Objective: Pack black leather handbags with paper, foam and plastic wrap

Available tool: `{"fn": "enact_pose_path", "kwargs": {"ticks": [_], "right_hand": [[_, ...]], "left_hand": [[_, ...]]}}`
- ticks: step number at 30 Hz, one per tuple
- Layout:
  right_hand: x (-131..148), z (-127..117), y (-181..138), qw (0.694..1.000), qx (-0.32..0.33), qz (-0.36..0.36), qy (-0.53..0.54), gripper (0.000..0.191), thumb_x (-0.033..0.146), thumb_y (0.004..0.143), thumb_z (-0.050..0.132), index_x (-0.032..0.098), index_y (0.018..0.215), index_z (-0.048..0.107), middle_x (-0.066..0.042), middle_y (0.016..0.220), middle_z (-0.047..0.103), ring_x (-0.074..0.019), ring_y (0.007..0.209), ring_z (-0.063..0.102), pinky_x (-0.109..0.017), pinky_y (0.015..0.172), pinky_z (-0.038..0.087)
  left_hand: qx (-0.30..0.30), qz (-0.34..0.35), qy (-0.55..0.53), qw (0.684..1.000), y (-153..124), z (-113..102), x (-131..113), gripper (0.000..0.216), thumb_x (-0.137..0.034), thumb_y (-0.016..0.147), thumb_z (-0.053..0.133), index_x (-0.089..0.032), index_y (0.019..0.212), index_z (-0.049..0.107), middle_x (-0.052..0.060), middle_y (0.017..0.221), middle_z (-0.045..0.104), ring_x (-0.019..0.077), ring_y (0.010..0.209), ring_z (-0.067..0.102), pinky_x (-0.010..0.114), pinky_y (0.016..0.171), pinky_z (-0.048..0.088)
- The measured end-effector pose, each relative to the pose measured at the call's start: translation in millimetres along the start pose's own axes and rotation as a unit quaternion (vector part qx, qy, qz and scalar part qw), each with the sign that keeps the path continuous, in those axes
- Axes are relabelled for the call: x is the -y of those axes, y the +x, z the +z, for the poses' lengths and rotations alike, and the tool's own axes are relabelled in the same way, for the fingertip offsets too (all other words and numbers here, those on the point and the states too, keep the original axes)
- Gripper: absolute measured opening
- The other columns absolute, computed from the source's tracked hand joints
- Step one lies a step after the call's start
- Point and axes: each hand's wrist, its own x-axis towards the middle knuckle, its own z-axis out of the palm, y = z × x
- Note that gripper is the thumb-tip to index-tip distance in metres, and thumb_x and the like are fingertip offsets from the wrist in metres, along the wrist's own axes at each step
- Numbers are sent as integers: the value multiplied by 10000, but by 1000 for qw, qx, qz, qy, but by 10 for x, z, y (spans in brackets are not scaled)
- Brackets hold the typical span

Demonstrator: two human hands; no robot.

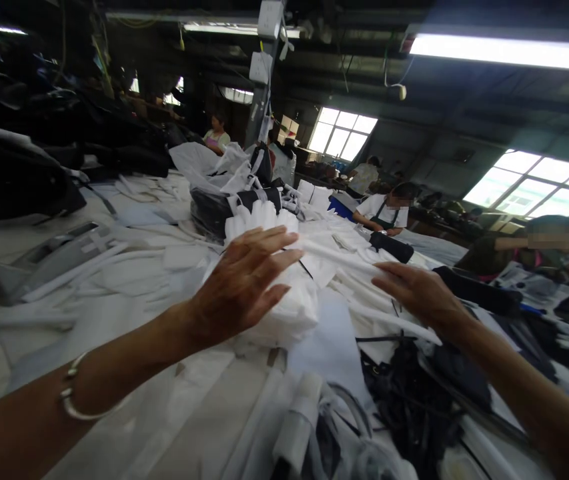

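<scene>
My left hand (244, 280) is stretched out with its fingers apart, over a white bundle (289, 310) in the middle of the table. Whether the fingertips touch the bundle I cannot tell. Behind that hand stands a cluster of upright white pieces (261, 217). To the right, my right hand (417, 290) reaches forward with its fingers extended, just above long white strips (389, 319). Nothing shows in its grip. A light sheet (327, 343) lies between the two arms. A metal bangle (71, 393) circles my left wrist.
Loose white pieces (134, 277) cover the left side, beside a grey holder (44, 257). Tangled black straps (407, 387) lie at the lower right. A plastic-wrapped roll (299, 417) is near the front. Co-workers (387, 210) sit beyond. Black bags (14, 173) fill the left.
</scene>
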Motion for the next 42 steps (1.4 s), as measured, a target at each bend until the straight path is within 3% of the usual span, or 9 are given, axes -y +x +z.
{"fn": "enact_pose_path", "kwargs": {"ticks": [4,7,11,17,21,25,35,39,42], "right_hand": [[518,-541,-354,982,138,-8,128,538,614,753,675,217,1112,722,-58,805,697,-184,641,583,-283,553,446],[690,-877,-611,949,217,48,225,591,625,710,718,188,1106,709,-18,689,633,-105,502,468,-225,433,351],[801,-1193,-969,901,310,112,281,514,561,728,740,164,1052,710,-26,700,657,-59,427,415,-199,373,278],[1110,-1593,-1540,874,318,188,316,445,404,725,769,148,1083,703,16,614,612,-40,408,395,-184,372,245],[1175,-1758,-1891,891,262,191,317,442,393,717,774,154,1082,705,57,546,524,-34,399,346,-183,371,216],[1145,-1775,-2196,903,278,154,290,489,422,682,810,196,1104,704,29,649,583,-51,451,393,-178,382,308],[1150,-1736,-2686,865,379,155,291,522,350,683,819,199,1162,675,-1,868,658,-76,588,542,-184,512,469],[1152,-1738,-2795,861,390,152,288,351,433,751,758,150,939,670,26,706,616,-31,449,420,-153,386,325],[1171,-1662,-2812,865,376,158,292,389,497,771,728,157,944,651,38,667,592,-28,431,381,-152,364,262]], "left_hand": [[171,-86,-108,976,283,-16,-173,311,-266,873,632,-167,1167,623,116,1166,679,279,1130,607,482,1079,376],[272,-202,-339,878,293,-159,-242,299,-385,902,565,-144,1064,637,53,858,684,182,764,659,316,768,524],[321,-273,-487,765,186,-495,-421,424,-497,859,583,-122,1055,616,7,755,606,86,514,496,212,510,399],[233,-303,-195,903,73,-1011,-655,514,-645,706,666,-154,620,544,-51,531,399,83,501,353,226,482,225],[192,-274,-73,939,6,-1266,-769,559,-676,698,650,-179,549,443,-49,501,372,91,499,337,248,491,199],[229,-220,-192,929,-122,-1396,-946,492,-584,768,601,-171,557,437,-55,531,343,80,512,315,225,494,222],[373,-240,-455,772,-342,-1361,-1358,465,-577,793,632,-123,880,682,-58,531,345,64,440,275,205,418,183],[384,-188,-404,808,-319,-1284,-1409,465,-586,841,556,-137,897,662,-28,603,488,95,508,428,203,478,322],[377,-102,-301,870,-279,-1229,-1510,452,-543,853,558,-181,1111,639,34,942,667,179,811,610,238,700,447]]}}
